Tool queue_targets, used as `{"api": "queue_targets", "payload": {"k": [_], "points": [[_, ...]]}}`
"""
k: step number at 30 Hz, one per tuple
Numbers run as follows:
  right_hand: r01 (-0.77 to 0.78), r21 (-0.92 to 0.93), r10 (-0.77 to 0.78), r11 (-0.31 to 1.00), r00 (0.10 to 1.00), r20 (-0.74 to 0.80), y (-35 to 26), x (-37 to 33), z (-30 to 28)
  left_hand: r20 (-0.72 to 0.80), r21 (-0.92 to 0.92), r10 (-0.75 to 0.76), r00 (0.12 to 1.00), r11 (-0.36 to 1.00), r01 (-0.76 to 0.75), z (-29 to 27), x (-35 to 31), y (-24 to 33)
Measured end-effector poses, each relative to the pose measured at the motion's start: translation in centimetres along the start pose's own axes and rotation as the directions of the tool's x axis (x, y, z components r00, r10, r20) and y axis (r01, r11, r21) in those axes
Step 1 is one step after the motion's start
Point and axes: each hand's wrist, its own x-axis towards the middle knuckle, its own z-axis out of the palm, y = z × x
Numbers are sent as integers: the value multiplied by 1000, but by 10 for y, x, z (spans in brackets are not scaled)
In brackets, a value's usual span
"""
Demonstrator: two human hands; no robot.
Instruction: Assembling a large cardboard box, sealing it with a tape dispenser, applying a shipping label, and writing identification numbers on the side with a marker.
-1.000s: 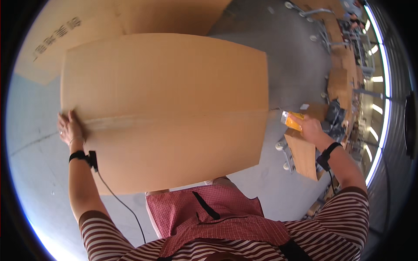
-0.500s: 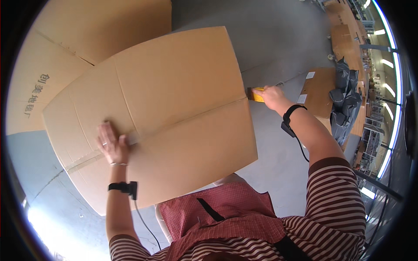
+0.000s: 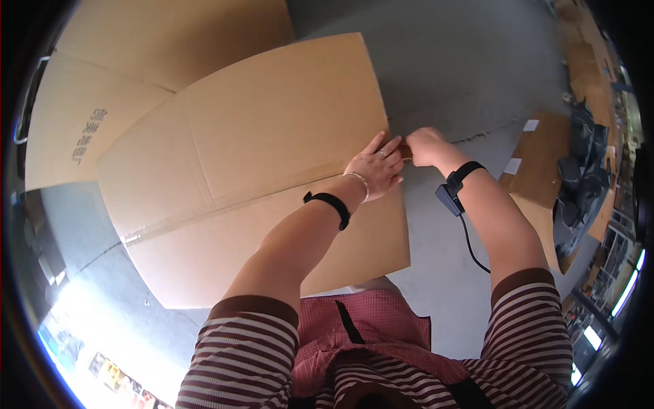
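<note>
A large closed cardboard box (image 3: 286, 116) stands in front of me, with a seam running across its top. Near the right end of that seam, my left hand (image 3: 378, 167) lies flat on the cardboard with its fingers spread. Just beyond the box's right edge, my right hand (image 3: 426, 146) is closed around a roll of tape (image 3: 407, 151), mostly hidden by my fingers. The fingertips of my left hand almost meet the roll. A shiny strip of clear tape (image 3: 136, 236) shows at the seam's left end.
Another big cardboard box (image 3: 136, 95) stands behind at the left. On the right, a brown carton (image 3: 538, 160) with white labels sits beside black plastic bundles (image 3: 579, 170). Grey floor (image 3: 463, 75) surrounds the boxes, and a cable hangs from my right wristband.
My left hand has moved from the box's left part across to its right edge, beside my right hand. The right hand stays at that edge with the roll. My view has shifted slightly.
</note>
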Motion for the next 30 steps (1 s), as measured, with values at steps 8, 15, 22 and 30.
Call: {"api": "queue_targets", "payload": {"k": [8,15,22,30], "points": [[-345,484,420,804,906,-53,57,-86,27,297,261,-70,952,965,-11,-28,54,37],[248,672,267,698,780,-566,-14,-210,-21,262,-912,-456,851,171,373,-57,-69,31],[362,600,-5,714,859,-512,-154,-212,-72,139,-914,-412,901,-403,-43,-83,-187,34],[534,359,-376,765,824,-425,-375,-170,-90,234,-965,-791,565,-258,38,-29,-461,-22]]}}
